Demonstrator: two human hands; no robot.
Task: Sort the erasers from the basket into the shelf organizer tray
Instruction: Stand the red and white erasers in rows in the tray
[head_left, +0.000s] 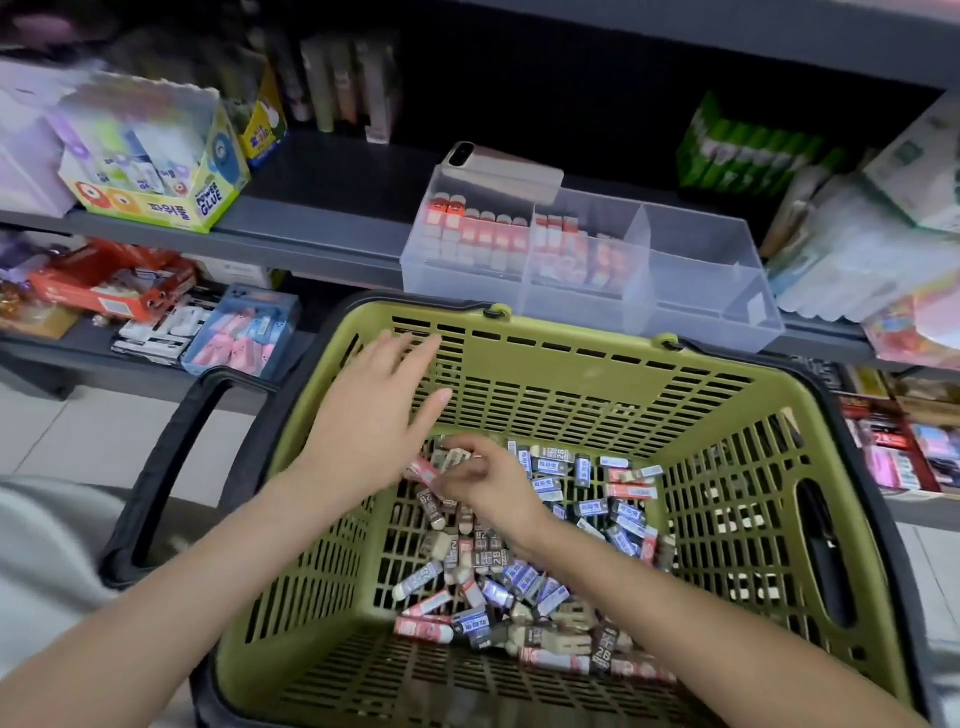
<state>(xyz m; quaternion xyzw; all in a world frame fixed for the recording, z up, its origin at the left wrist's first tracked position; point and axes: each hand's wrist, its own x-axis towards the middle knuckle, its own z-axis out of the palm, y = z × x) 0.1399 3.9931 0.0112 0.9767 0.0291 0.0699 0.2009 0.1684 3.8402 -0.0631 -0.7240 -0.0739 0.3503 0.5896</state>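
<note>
Right hand (488, 486) pinches small paper-wrapped erasers (441, 465) inside the green plastic basket (597, 379); I see my left hand (374, 410) spread wide over it.

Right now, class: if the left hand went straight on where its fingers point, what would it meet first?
Probably the basket's far wall; if the left hand passes above it, the organizer tray.
</note>
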